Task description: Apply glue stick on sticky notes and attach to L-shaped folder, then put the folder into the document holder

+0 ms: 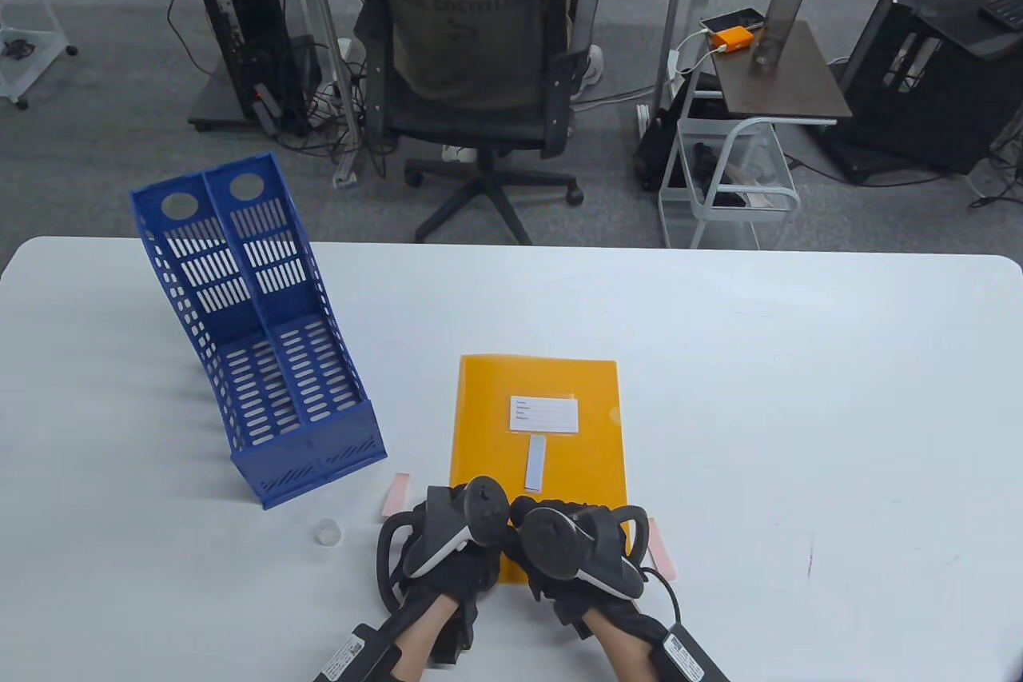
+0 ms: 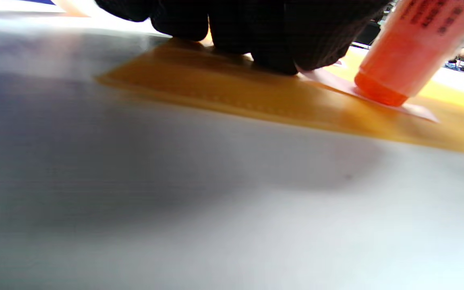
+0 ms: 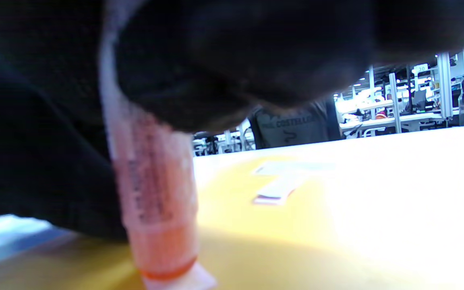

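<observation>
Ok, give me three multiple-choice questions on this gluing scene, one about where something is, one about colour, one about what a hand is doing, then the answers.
1. Where is the document holder?
A. left of the folder
B. right of the folder
C. on the folder

2. What colour is the folder?
A. green
B. orange-yellow
C. white

3. What is the glue stick doing?
A. lying capped
B. standing in the holder
C. pressing its tip on a pink sticky note

Answers: 1 A, the table view shows it left. 2 B, seen in all views. 3 C, the left wrist view shows contact, with the left hand holding the note down.
</observation>
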The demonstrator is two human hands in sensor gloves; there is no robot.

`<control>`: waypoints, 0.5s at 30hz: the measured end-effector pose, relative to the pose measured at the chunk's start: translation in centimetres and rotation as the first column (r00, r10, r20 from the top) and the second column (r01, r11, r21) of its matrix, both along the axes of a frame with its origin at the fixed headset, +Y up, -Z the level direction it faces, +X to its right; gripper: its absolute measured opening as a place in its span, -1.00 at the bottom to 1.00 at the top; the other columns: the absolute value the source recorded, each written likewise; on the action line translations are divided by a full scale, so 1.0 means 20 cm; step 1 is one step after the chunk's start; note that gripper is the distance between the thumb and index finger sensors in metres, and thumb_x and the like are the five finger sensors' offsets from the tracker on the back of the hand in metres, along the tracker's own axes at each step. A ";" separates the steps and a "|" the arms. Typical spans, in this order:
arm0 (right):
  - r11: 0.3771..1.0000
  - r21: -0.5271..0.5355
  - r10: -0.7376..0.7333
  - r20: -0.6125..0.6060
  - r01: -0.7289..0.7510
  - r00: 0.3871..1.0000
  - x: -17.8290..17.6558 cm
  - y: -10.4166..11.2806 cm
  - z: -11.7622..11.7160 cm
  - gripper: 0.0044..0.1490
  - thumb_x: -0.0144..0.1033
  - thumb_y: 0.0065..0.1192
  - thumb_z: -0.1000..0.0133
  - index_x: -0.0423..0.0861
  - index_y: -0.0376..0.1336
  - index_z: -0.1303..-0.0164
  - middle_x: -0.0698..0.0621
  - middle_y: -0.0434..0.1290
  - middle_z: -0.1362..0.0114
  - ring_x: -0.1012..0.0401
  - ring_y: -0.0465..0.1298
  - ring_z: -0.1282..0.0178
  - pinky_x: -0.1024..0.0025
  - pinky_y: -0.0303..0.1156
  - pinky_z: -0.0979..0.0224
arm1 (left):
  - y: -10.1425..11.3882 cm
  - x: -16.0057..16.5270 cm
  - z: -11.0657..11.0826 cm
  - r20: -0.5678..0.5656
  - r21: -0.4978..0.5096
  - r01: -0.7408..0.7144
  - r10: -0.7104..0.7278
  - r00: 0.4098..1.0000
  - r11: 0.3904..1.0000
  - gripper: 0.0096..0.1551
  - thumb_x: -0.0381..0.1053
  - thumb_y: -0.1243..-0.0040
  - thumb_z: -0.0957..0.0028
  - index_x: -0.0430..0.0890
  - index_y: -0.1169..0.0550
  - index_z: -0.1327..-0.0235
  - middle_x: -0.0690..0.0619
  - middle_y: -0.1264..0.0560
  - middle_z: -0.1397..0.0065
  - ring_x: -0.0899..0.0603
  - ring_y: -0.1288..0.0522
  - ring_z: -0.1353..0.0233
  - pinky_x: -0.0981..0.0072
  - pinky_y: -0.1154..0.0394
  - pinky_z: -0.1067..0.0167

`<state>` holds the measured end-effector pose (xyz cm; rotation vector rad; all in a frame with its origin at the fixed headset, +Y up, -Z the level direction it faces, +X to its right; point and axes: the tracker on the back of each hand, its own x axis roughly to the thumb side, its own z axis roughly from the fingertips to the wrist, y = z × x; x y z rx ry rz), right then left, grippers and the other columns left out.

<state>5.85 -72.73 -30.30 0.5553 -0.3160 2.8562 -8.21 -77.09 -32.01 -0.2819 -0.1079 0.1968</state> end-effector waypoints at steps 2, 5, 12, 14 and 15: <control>1.000 -0.003 0.001 0.005 -0.001 1.000 0.01 0.00 0.00 -0.42 0.12 0.52 0.07 -0.12 0.61 0.14 -0.08 0.69 0.50 0.25 0.62 0.67 0.22 0.61 0.44 | 0.00 0.00 0.00 0.000 0.000 -0.001 0.001 1.000 1.000 -0.57 0.08 -0.22 -0.10 -0.08 -0.55 -0.15 -0.04 -0.30 -0.56 -0.27 -0.21 -0.59 -0.27 -0.17 -0.48; 1.000 -0.012 -0.004 0.014 0.004 1.000 0.02 0.00 0.00 -0.43 0.12 0.53 0.07 -0.12 0.61 0.15 -0.07 0.69 0.51 0.25 0.62 0.68 0.22 0.60 0.44 | 0.00 0.00 0.00 -0.001 0.000 -0.001 0.001 1.000 1.000 -0.56 0.08 -0.22 -0.10 -0.08 -0.55 -0.15 -0.04 -0.31 -0.56 -0.27 -0.21 -0.59 -0.27 -0.17 -0.48; 0.999 -0.028 -0.025 0.025 0.026 0.999 0.06 0.01 0.00 -0.42 0.13 0.53 0.08 -0.11 0.62 0.16 -0.06 0.69 0.52 0.26 0.62 0.68 0.23 0.60 0.45 | 0.00 0.00 0.00 -0.001 0.000 -0.001 0.001 1.000 1.000 -0.56 0.08 -0.22 -0.10 -0.09 -0.54 -0.15 -0.04 -0.30 -0.56 -0.26 -0.21 -0.60 -0.27 -0.17 -0.48; 0.995 -0.032 -0.093 0.043 0.095 0.995 0.11 0.04 0.00 -0.41 0.13 0.52 0.07 -0.13 0.62 0.17 -0.06 0.68 0.53 0.27 0.61 0.70 0.24 0.60 0.46 | 0.00 0.00 0.00 -0.001 0.000 -0.001 0.001 1.000 1.000 -0.56 0.08 -0.22 -0.10 -0.08 -0.54 -0.15 -0.04 -0.30 -0.56 -0.26 -0.21 -0.60 -0.27 -0.17 -0.48; 0.989 -0.030 -0.142 0.060 0.144 0.988 0.14 0.06 0.00 -0.41 0.13 0.51 0.06 -0.14 0.62 0.17 -0.06 0.68 0.53 0.27 0.61 0.70 0.24 0.60 0.47 | 0.00 0.00 0.00 -0.001 0.000 -0.001 0.001 1.000 1.000 -0.56 0.08 -0.22 -0.10 -0.08 -0.54 -0.15 -0.04 -0.30 -0.56 -0.26 -0.21 -0.60 -0.27 -0.17 -0.48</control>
